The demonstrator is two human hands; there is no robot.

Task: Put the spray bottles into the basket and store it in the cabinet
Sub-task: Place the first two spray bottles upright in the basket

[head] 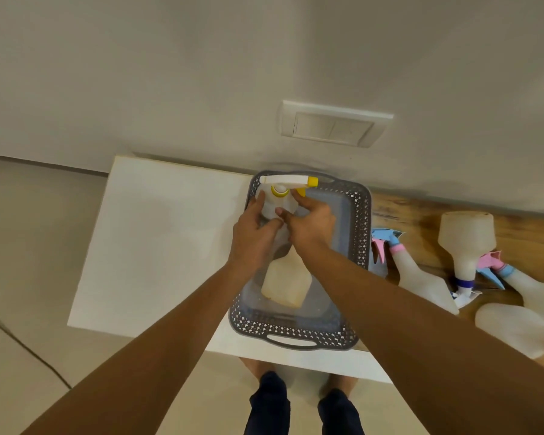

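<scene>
A grey perforated basket (363, 215) stands on the white cabinet top (157, 233), against the wall. Over the basket I hold a translucent spray bottle with a yellow-and-white head (288, 183); its wide base (285, 285) points toward me. My left hand (252, 237) grips its neck from the left and my right hand (311, 224) grips it from the right. To the right of the basket stand a pink-and-blue spray bottle (421, 277), an upside-down bottle with a blue collar (465, 243), and another pink-and-blue bottle (534, 290).
The bottles at the right rest on a wooden surface (421, 221). Another translucent bottle (512, 328) lies near the right edge. A wall switch plate (333, 125) is above the basket. Beige floor lies to the left; my feet are below the cabinet's front edge.
</scene>
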